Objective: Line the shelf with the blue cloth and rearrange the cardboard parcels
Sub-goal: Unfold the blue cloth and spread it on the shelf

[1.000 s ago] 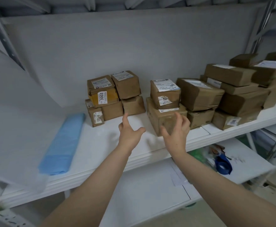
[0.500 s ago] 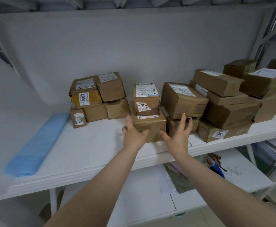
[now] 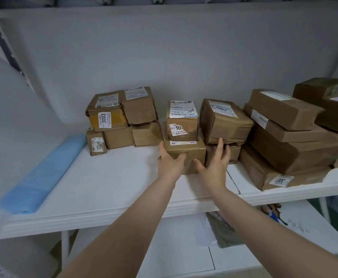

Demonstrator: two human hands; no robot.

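Because the lower cardboard parcel [image 3: 192,155] of the middle stack is set squarely ahead, between the two hands, with a smaller parcel [image 3: 182,121] carried on top, a two-handed move is judged likely; its front corners are flanked by the left hand [image 3: 170,166] and the right hand [image 3: 214,168], both spread open, nothing gripped; contact cannot be confirmed. Well left of the left hand, the blue cloth [image 3: 43,175] is laid as a long bundle pointing away from the person on the unlined shelf [image 3: 114,187].

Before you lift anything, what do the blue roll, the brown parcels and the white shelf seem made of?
Pale blue rolled cloth: probably thin non-woven fabric, matte, creased. Brown boxy parcels: cardboard under glossy tape, going by sheen and wrinkles; white paper labels. White shelf board: smooth, slight sheen, perhaps painted or laminated.
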